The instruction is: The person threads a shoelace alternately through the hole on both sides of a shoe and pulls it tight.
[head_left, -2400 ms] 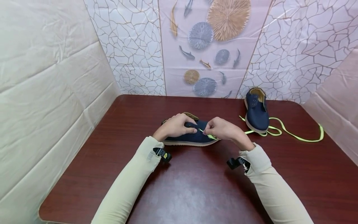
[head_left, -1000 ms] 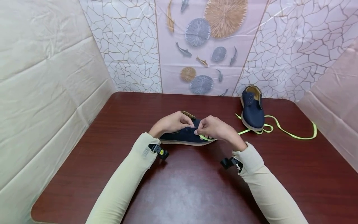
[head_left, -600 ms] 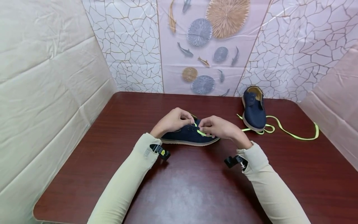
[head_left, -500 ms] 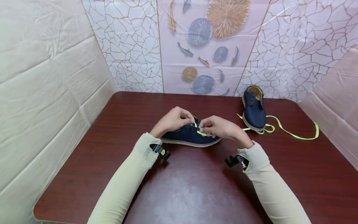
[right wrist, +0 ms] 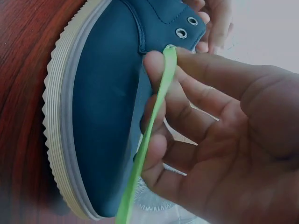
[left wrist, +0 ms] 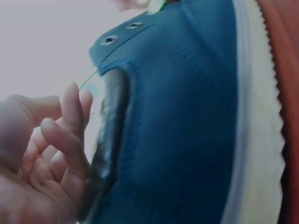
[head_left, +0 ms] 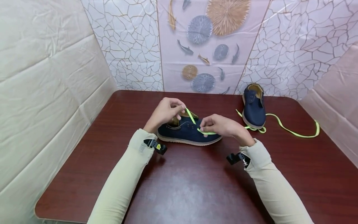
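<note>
A navy blue shoe (head_left: 187,136) lies side-on on the table, toe to the right. A neon green shoelace (head_left: 191,116) passes through its front eyelet, seen close in the right wrist view. My left hand (head_left: 167,112) pinches the lace's end between thumb and fingers, above and left of the eyelets, so that stretch is taut. Beside the eyelet, my right hand (head_left: 221,126) holds the other stretch of lace (right wrist: 156,102) between thumb and index finger. Two more eyelets (right wrist: 181,33) carry no lace. In the left wrist view, my left hand (left wrist: 51,154) is beside the shoe's opening.
A second navy shoe (head_left: 254,107) stands at the back right, with green lace (head_left: 293,132) under and around it on the table. The brown table (head_left: 179,186) reaches back to a patterned wall covering (head_left: 137,49). Pale cloth walls stand on either side.
My left hand has pinched the lace end that came through the eyelet, then moved up and left, drawing out a longer stretch. My right hand has stayed near the eyelet.
</note>
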Available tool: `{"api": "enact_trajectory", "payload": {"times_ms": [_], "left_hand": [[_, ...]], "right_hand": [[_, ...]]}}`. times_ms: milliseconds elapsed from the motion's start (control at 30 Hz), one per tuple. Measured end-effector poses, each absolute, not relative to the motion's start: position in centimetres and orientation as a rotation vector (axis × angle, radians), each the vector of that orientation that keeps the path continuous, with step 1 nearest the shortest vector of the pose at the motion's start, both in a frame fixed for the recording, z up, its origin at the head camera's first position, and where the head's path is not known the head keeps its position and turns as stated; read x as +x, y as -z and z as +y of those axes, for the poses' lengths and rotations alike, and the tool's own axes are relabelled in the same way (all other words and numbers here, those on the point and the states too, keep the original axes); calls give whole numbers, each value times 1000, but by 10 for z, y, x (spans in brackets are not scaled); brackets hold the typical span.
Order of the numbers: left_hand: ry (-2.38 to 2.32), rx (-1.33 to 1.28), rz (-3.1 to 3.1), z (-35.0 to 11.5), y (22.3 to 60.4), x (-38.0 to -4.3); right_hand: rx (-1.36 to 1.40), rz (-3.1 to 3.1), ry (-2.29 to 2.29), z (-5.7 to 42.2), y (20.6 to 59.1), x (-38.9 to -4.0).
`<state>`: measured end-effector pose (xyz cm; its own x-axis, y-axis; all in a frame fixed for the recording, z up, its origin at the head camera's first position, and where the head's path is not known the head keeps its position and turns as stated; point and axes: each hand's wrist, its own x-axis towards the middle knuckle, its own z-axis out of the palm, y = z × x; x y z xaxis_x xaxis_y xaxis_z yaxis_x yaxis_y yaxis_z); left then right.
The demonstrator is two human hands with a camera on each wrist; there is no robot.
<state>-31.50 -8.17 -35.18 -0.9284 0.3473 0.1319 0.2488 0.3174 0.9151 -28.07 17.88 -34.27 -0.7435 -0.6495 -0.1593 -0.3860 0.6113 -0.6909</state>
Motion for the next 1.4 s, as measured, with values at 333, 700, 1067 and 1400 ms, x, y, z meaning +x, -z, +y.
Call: {"api": "enact_trajectory", "payload": {"times_ms": [333, 700, 1067, 1400], "left_hand": [[-1773, 542, 2536, -82, 353, -318], [-1877, 405, 2684, -83, 358, -319], [-2021, 275, 2658, -85, 363, -321], [-2030, 321, 2654, -84, 362, -319]], "right_hand": [[-797, 2431, 581, 179, 325, -266], [-822, 2177, 409, 155, 305, -229], [-621, 2292, 293, 147, 303, -208], [-560, 2168, 359, 132, 303, -195]]}}
